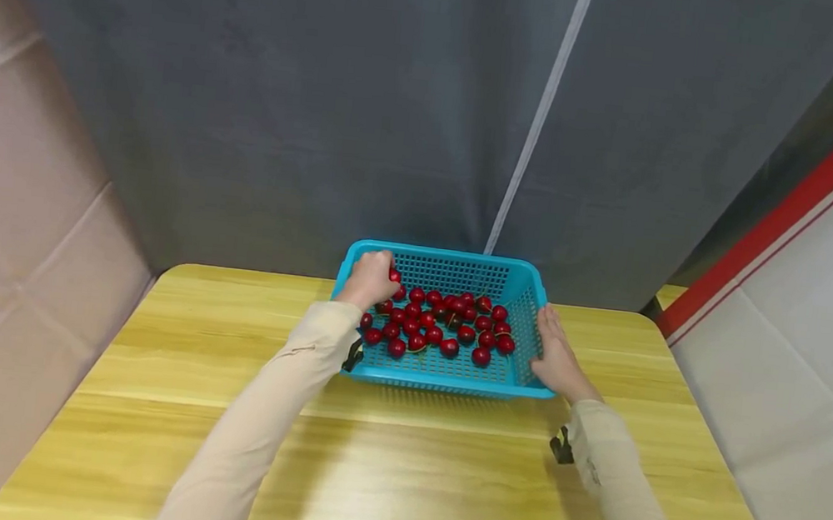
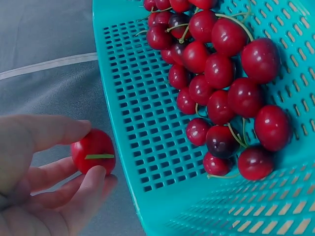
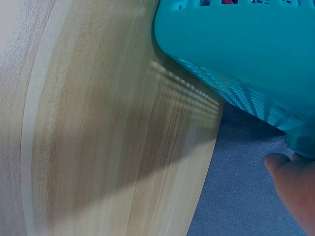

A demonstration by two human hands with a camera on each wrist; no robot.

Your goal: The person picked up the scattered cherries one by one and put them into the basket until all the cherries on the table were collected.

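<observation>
My left hand [image 1: 369, 281] pinches a bright red cherry [image 2: 93, 147] with a short green stem between thumb and fingers. In the left wrist view, this cherry appears beside the basket's rim; in the head view, the hand is over the basket's back left part. Below and to the right lie many dark red cherries [image 1: 426, 319], some with stems, inside a blue plastic basket [image 1: 442, 384]. My right hand [image 1: 560, 359] rests along the basket's right side, fingers straight and thumb by the rim near the front corner. Part of that hand is out of the right wrist view.
The basket stands at the far edge of a light wooden table [image 1: 441, 472]. Behind it hangs a dark grey curtain [image 1: 325, 117] with a pale strip. Pale panels flank both sides, the right one [image 1: 814, 357] edged in red.
</observation>
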